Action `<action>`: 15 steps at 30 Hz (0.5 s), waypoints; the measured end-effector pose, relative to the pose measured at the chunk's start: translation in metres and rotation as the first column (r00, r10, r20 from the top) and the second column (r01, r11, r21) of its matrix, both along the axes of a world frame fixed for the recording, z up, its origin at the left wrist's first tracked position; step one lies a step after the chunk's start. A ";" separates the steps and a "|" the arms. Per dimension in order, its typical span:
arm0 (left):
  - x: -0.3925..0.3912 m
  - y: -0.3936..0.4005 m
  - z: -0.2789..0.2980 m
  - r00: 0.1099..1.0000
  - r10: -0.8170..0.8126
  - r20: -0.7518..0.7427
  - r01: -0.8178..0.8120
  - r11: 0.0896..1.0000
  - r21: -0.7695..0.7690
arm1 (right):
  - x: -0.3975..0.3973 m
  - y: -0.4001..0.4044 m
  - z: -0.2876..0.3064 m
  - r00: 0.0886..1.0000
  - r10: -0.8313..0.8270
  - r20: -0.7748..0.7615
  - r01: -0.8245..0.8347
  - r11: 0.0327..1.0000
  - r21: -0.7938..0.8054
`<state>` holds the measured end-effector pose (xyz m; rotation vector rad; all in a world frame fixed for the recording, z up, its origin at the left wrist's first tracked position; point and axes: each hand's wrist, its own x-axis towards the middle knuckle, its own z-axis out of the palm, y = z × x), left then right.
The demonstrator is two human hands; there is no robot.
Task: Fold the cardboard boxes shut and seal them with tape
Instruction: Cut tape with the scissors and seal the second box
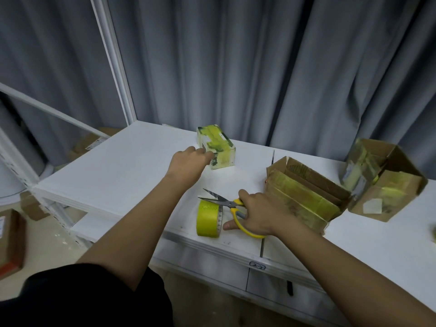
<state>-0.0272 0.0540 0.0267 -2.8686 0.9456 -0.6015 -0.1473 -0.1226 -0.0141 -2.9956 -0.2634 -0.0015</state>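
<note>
Brown cardboard parcels (10,241) on the floor at far left, beside a white shelving frame (113,55) and below the desk's left end. White desk (122,171) running left to right in front of grey curtains (259,67). Left hand (188,165) stretched out toward the far middle of the desk, fingers curled, knuckles right at the near-left corner of a small closed box (218,147) wrapped in yellow-green tape; cannot tell whether touching or gripping it, since the fingertips are hidden behind the hand. Yellow-green tape roll (208,219) standing on edge near the front of the desk, well nearer than the small box. Scissors (226,204) with yellow handles just right of the roll, blades parted and pointing left over the roll's top. Right hand (256,214) gripping those scissors, fingers curled through and round the handle loops, thumb stretched left toward the roll along the desk surface. Open cardboard box (304,194) directly right of that hand, flaps up, yellowish tape across its near side, resting on the desk. Second cardboard box (382,180) farther right, blurred, also open, with tape patches and a pale label on its sides. Small handwritten label (257,265) on the desk's front edge, below the scissors.
</note>
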 end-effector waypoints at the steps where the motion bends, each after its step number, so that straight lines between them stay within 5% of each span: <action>1: 0.001 -0.002 -0.003 1.000 0.006 -0.003 -0.006 1.000 -0.005 | -0.001 0.000 0.000 1.000 -0.003 -0.012 0.003 1.000 -0.001; 15: 0.015 -0.023 -0.010 0.999 -0.044 -0.021 0.045 0.998 0.040 | 0.003 -0.012 -0.006 0.985 -0.061 -0.161 0.072 0.995 0.068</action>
